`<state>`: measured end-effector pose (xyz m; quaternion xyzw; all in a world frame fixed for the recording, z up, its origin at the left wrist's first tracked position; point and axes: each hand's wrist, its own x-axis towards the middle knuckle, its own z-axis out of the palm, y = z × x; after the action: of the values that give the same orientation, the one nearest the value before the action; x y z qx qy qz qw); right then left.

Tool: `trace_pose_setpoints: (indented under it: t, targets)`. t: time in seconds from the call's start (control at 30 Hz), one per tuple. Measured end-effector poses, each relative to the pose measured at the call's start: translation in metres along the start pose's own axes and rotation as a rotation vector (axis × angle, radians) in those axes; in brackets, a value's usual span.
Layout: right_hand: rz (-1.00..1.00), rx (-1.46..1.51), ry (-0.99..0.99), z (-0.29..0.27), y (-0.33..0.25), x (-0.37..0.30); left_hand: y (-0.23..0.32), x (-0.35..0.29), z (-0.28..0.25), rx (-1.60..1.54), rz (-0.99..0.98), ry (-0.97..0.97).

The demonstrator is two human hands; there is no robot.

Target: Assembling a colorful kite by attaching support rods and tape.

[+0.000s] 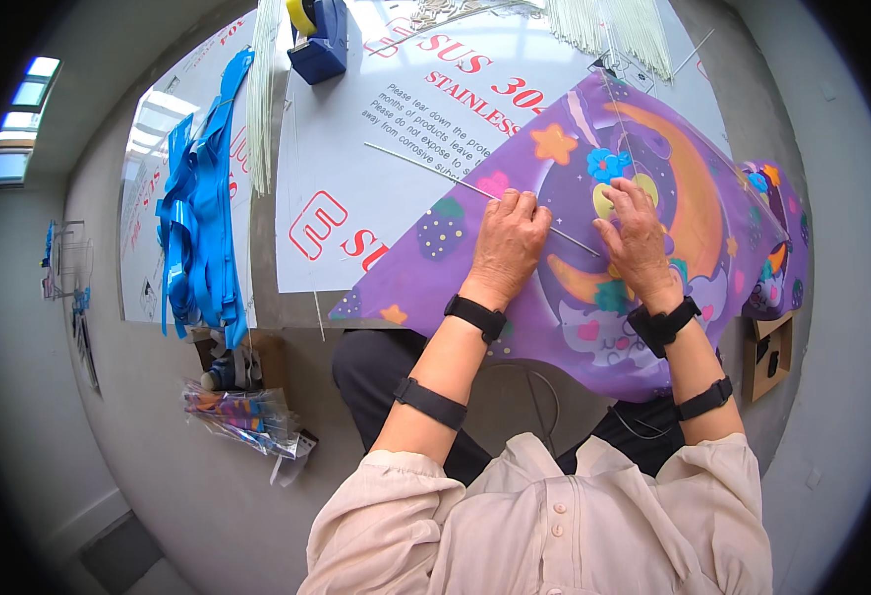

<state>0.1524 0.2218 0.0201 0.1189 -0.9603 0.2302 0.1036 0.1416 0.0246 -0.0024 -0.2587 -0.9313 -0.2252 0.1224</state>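
Note:
A purple kite (574, 327) printed with an orange moon, flowers and stars lies spread over the table's front edge, its lower part hanging toward my lap. A thin pale rod (415, 164) runs slantwise across it, passing under my left hand (510, 243). The fingers of that hand are closed around the rod. My right hand (638, 243) rests over the kite's printed middle, beyond the rod's near end. Its fingers are bent, with the thumb apart from the index finger, and I see nothing held. A fine line (622, 129) stretches from the kite's top corner toward this hand.
Blue strips (202, 208) hang in a bundle at the table's left. Behind stand a blue tape dispenser (318, 45) and bundles of pale rods (614, 35). More printed purple fabric (782, 238) hangs at the right, above a cardboard box (770, 357). Plastic-wrapped packets (247, 416) sit lower left.

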Motion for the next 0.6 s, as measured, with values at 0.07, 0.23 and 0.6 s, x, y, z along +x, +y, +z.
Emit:
trace_pose_setpoints:
  t: [0.07,0.23,0.6]
  targets:
    - [0.036,0.078,-0.014,0.001,-0.010,0.004,-0.003,0.000,-0.007,-0.036,-0.013,-0.035]
    - [0.148,0.262,-0.330,0.012,-0.032,0.010,-0.026,-0.012,-0.037,-0.154,-0.407,0.208]
    - [-0.012,0.149,-0.273,0.030,-0.054,0.016,-0.058,-0.060,-0.061,-0.472,-0.710,0.123]
